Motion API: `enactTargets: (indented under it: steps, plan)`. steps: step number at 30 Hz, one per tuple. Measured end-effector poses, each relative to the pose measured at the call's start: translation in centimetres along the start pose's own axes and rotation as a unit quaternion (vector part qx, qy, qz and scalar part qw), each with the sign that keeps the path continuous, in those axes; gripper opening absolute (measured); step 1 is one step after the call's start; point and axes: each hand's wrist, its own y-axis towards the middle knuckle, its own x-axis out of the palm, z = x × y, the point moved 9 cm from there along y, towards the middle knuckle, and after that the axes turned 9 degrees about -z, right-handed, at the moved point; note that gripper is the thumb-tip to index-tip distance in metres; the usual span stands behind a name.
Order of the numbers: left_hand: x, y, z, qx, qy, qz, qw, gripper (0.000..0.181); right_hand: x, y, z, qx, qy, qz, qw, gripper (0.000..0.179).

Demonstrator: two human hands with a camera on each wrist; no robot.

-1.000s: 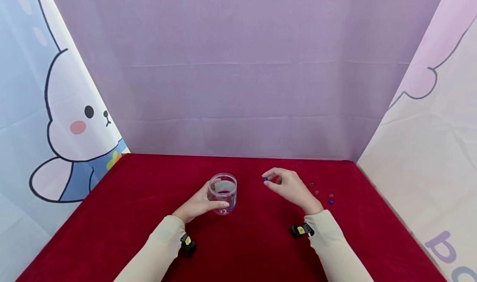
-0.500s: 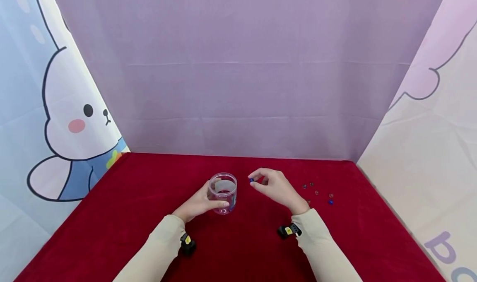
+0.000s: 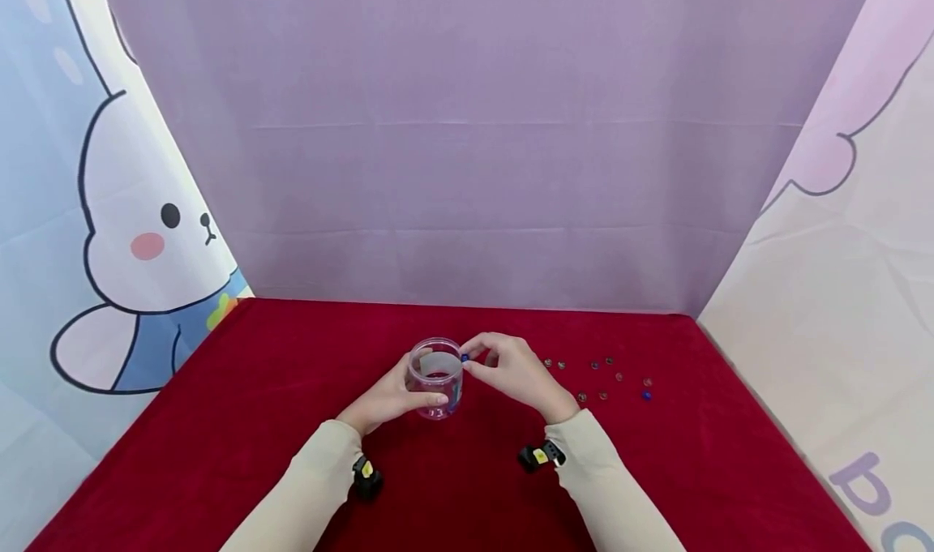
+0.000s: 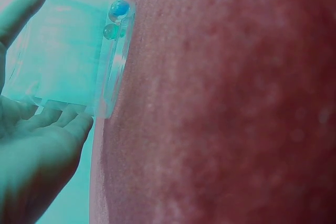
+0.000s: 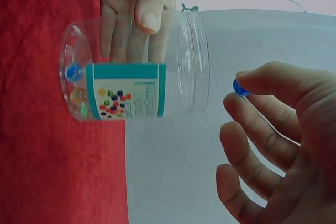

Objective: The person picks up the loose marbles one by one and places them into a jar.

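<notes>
My left hand [image 3: 390, 395] grips a clear plastic jar [image 3: 456, 387], thumb along the near side, the jar standing upright with its mouth uncovered. Blue, amber and green marbles lie at its bottom, among them a blue marble [image 5: 74, 72]. A label [image 5: 131, 92] with coloured dots wraps part of the wall. Between thumb and forefinger my right hand [image 3: 514, 371] pinches another blue marble [image 5: 240, 88]. That marble is just beside the jar's rim on the right, outside the mouth. The other right fingers are loosely bent.
Several small clear marbles [image 3: 619, 377] lie scattered on the red cloth [image 3: 292, 357] to the right of my right hand, with a solid blue marble [image 3: 646, 395] among them. A lilac curtain [image 3: 467, 171] rises behind the table's far edge.
The right hand has moved left with the pinched blue marble, from right of the jar up to its rim. More marbles on the cloth are now uncovered. Left hand and jar stay put.
</notes>
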Motion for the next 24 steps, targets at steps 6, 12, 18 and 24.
enactTargets:
  steps: [6, 12, 18, 24]
  plan:
    - [0.0, 0.0, 0.0, 0.0, 0.002, -0.005, 1.0, 0.091, 1.0, 0.4, -0.5, -0.014, 0.007, -0.011, 0.9998, 0.023]
    - [0.1, -0.1, 0.3, 0.004, -0.005, -0.011, 0.9999, 0.093, 1.7, 1.0, -1.3, -0.023, 0.005, -0.018, 0.9995, 0.021]
    - [0.1, -0.1, 0.7, 0.012, -0.012, -0.015, 0.9997, 0.092, 2.2, 1.6, -1.9, -0.032, -0.005, -0.03, 0.999, 0.021]
    - [0.1, -0.2, 1.1, 0.019, -0.017, -0.02, 0.9995, 0.092, 2.4, 1.9, -2.4, -0.033, -0.011, -0.034, 0.9988, 0.02]
